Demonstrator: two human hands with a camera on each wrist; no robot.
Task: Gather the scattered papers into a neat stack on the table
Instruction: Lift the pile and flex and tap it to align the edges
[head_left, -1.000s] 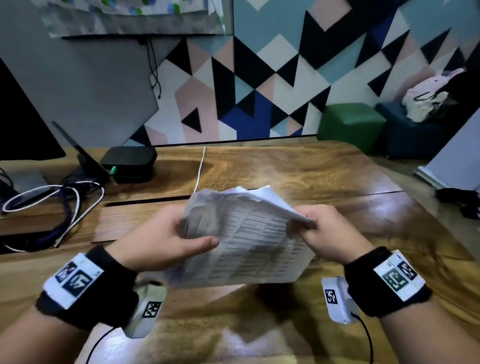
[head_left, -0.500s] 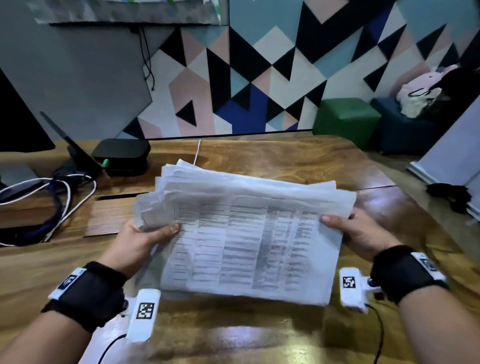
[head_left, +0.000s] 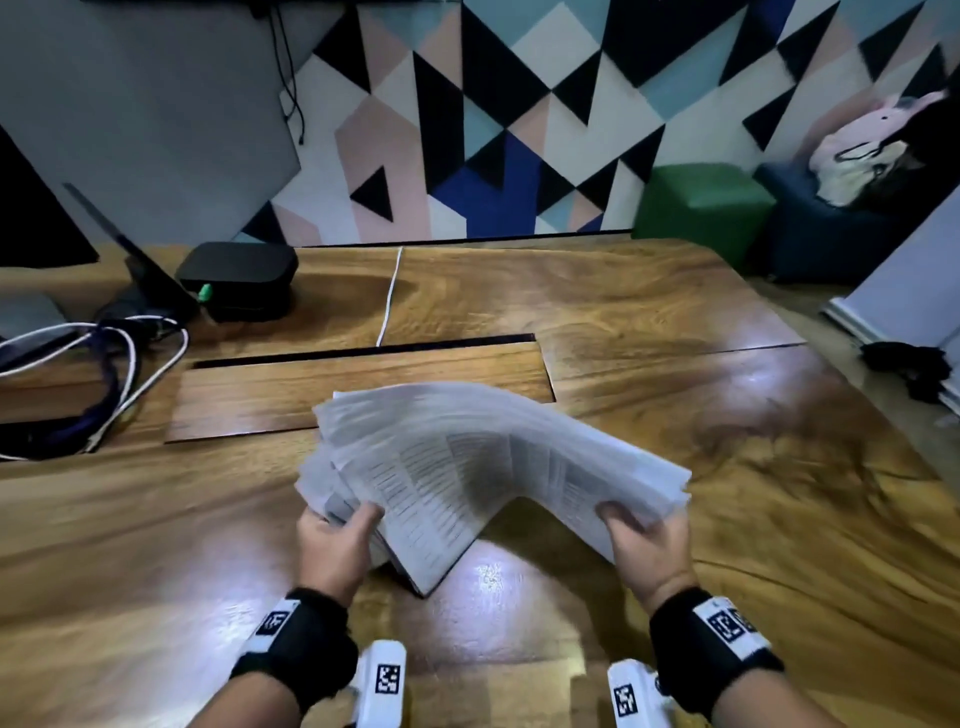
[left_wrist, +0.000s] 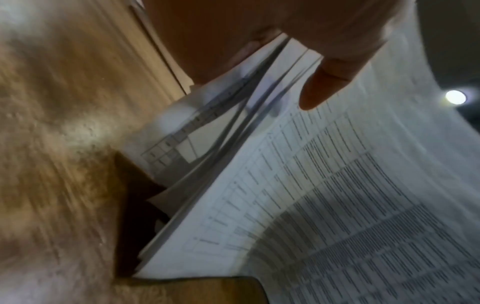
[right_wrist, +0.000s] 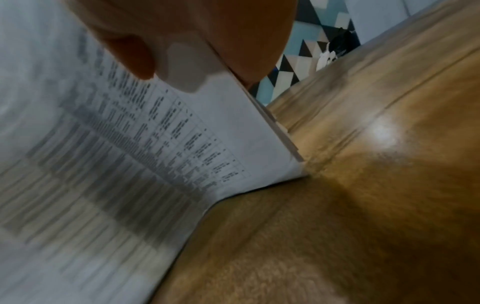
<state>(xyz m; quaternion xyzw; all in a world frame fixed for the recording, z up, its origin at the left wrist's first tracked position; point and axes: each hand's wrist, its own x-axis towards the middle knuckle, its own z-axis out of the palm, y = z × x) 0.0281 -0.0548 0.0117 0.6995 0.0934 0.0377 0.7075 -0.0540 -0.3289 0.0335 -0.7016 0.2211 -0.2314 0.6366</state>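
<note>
A thick bundle of printed white papers (head_left: 483, 467) arches over the wooden table (head_left: 649, 322), bowed upward in the middle. Its lower left corner touches the tabletop. My left hand (head_left: 337, 535) grips the left edge, thumb on top of the sheets. My right hand (head_left: 644, 540) grips the right edge the same way. In the left wrist view the papers (left_wrist: 324, 195) fan apart at the edge under my thumb (left_wrist: 322, 86). In the right wrist view the papers (right_wrist: 116, 154) curve down to the table, pinched under my thumb (right_wrist: 130, 53).
A black box (head_left: 236, 278) and tangled white and dark cables (head_left: 104, 374) lie at the table's far left. A white cable (head_left: 389, 296) runs into a long slot (head_left: 363, 351) in the tabletop. A green stool (head_left: 701, 213) and a blue seat (head_left: 826, 228) stand beyond the table.
The bundle was held raised and spread flat half a second ago. Now both hands have lowered it toward the table and pushed its ends inward, so it bows upward.
</note>
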